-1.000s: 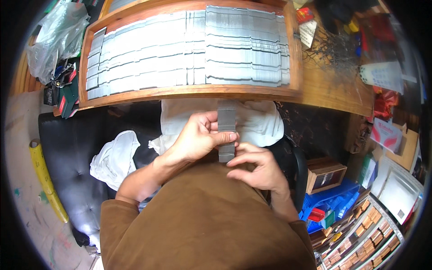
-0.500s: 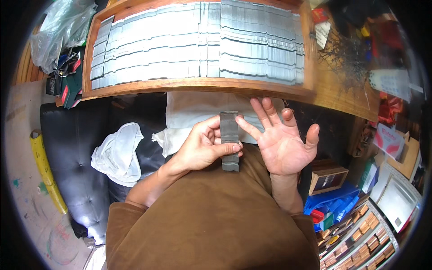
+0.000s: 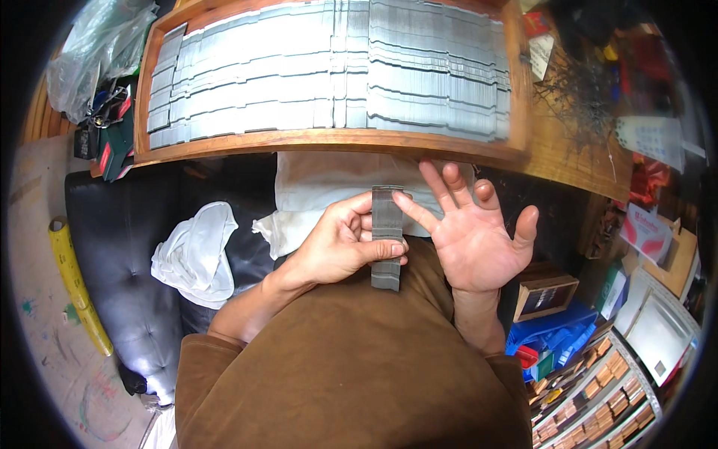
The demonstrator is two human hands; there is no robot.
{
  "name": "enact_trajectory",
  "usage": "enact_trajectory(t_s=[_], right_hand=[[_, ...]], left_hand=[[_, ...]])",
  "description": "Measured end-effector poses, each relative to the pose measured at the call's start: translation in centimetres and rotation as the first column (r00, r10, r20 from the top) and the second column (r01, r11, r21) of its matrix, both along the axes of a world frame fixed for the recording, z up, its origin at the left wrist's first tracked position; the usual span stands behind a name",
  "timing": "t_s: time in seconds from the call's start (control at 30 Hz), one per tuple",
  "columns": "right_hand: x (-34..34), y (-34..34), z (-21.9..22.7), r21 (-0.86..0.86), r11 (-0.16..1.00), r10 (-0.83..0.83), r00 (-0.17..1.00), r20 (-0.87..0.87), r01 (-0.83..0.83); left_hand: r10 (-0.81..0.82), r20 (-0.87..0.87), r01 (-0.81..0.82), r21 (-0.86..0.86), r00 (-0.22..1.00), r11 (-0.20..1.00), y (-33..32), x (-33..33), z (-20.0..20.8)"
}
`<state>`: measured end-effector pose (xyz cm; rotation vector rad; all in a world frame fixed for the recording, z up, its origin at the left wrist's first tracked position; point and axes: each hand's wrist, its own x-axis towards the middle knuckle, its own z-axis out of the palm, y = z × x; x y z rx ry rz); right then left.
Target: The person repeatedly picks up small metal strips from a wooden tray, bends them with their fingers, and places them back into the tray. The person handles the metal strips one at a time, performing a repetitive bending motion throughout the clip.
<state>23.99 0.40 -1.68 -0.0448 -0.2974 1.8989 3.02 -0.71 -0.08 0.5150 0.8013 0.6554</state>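
Note:
My left hand (image 3: pixel 345 243) grips a narrow, ridged stack of thin grey plates (image 3: pixel 386 217) upright in front of my brown shirt. Its thumb presses across the lower part, with the fingers behind. Beside it, my right hand (image 3: pixel 479 243) is spread with its palm up, and the tip of its little finger touches the stack near the top. Beyond both hands, a wooden tray (image 3: pixel 336 140) contains long, tightly packed rows of similar thin grey plates (image 3: pixel 262 82). What the plates are for does not show.
A white cloth (image 3: pixel 196 254) lies on a black padded seat (image 3: pixel 123 247) at left. A yellow tube (image 3: pixel 78 288) is beyond it. At right are a wooden table (image 3: pixel 583 161) with dark thin scraps, a small wooden box (image 3: pixel 546 295), blue plastic (image 3: pixel 553 337) and a rack of wooden blocks (image 3: pixel 598 396).
The stack of plates has shifted slightly right and tilts a little differently in my left hand. My right hand has moved a touch right, still spread with its little finger against the stack.

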Motion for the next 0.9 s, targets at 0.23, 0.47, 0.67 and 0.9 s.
enact_trajectory(t_s=[0.23,0.47,0.67,0.9], right_hand=[[0.2,0.0,0.0,-0.013,1.0,0.002,1.0,-0.008,-0.002],[0.2,0.2,-0.2,0.005,1.0,-0.018,1.0,-0.015,0.018],[-0.4,0.3,-0.1,-0.017,1.0,0.022,0.999,-0.042,-0.023],[0.2,0.2,-0.7,-0.031,0.996,-0.086,0.992,0.091,0.089]], left_hand=[[-0.017,0.006,0.018,-0.021,1.0,1.0,0.2,-0.2,0.0],[-0.039,0.015,0.039,-0.025,0.999,0.999,0.1,-0.2,0.0],[-0.043,0.049,0.044,-0.023,0.998,0.999,0.1,0.1,-0.1],[-0.075,0.041,0.077,-0.067,0.996,0.995,0.4,-0.1,-0.7]])
